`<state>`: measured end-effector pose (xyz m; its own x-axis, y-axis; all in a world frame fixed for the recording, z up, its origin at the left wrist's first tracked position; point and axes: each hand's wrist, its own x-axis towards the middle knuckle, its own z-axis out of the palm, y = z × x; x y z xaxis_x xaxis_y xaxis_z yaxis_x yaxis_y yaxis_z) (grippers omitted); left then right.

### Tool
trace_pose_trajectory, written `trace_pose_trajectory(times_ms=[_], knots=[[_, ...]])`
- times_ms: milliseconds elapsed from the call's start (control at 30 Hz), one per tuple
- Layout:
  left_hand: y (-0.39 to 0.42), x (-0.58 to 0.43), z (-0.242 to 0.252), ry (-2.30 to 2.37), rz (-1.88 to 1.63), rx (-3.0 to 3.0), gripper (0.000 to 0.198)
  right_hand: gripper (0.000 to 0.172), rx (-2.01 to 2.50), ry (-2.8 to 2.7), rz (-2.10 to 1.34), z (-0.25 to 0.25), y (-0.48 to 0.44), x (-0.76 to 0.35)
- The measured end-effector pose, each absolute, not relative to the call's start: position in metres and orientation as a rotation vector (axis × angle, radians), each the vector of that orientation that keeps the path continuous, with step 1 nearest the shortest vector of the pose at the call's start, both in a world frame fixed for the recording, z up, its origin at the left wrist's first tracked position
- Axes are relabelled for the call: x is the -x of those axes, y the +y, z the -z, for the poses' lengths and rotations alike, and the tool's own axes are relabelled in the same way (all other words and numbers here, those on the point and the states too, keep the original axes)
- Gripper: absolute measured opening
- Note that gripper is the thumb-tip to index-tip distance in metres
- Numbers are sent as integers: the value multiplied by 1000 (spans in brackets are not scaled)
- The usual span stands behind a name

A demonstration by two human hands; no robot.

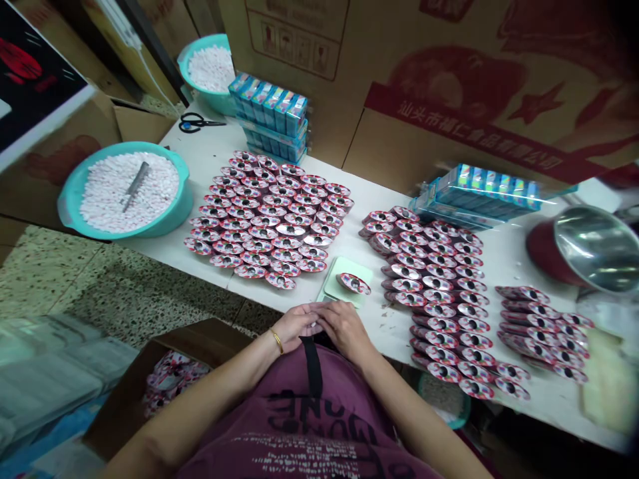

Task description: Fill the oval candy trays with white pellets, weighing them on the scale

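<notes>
Purple-shirted person (324, 416), left hand (295, 321) and right hand (345, 327) curled together at the edge of a white table (383, 338); a small white piece (313, 324) shows between them, which hand grips it unclear; just beyond, one red-and-white packet (355, 284) lies on a pale green scale (341, 266), near rows of similar packets (264, 221)

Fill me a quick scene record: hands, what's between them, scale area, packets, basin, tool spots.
Left hand: gold bangle at wrist, meeting the right hand
Right hand: fingers curled against the left
Between hands: small white piece; grip unclear
Pale green flat scale-like device: one red-and-white printed packet on top
Other packets: grouped in rows on the white table, both sides of the device
Nearest turquoise round plastic basin: heaped white pieces, grey metal tool on top
Black-handled scissors: table's far left end
</notes>
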<state>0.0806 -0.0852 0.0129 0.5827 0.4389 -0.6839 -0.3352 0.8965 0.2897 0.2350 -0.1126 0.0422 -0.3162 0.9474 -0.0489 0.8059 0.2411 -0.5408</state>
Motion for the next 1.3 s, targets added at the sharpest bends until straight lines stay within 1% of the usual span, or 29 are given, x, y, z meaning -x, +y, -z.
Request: trace_pose_trajectory(times_ms=[133,333,433,467,567,733,833,933,1000,1133,1233,1300], knots=[[-79,-103,-17,770,-423,-127,31,19,1670,-2081,-754,-35,-112,-245],[-63,-106,-13,901,-462,-186,33,23,1861,-1974,-433,-8,-89,-304],[-67,-86,-8,953,-489,-169,33,38,1946,-2049,-380,3,-88,-319],[-71,-77,-5,976,-502,-156,33,40,1968,-2066,-381,5,-88,-319],[-88,-48,2,1071,-528,-99,32,35,1951,-2126,-401,6,-85,-299],[-110,-13,6,1207,-546,-41,31,27,1771,-2361,-473,10,-58,-229],[-110,-11,7,1210,-563,-44,33,28,1812,-2302,-512,20,-49,-202],[-101,-25,15,1189,-532,-88,38,35,1845,-2164,-560,24,-56,-203],[-91,-41,24,1185,-469,-164,47,38,1859,-2067,-556,23,-73,-219],[-69,-83,43,1199,-315,-503,65,27,1990,-1766,-402,15,-126,-277],[-53,-113,52,1245,-150,-872,68,25,2161,-1603,-168,9,-162,-332],[-45,-130,56,1271,-38,-1078,68,26,2303,-1617,-50,7,-172,-366]])
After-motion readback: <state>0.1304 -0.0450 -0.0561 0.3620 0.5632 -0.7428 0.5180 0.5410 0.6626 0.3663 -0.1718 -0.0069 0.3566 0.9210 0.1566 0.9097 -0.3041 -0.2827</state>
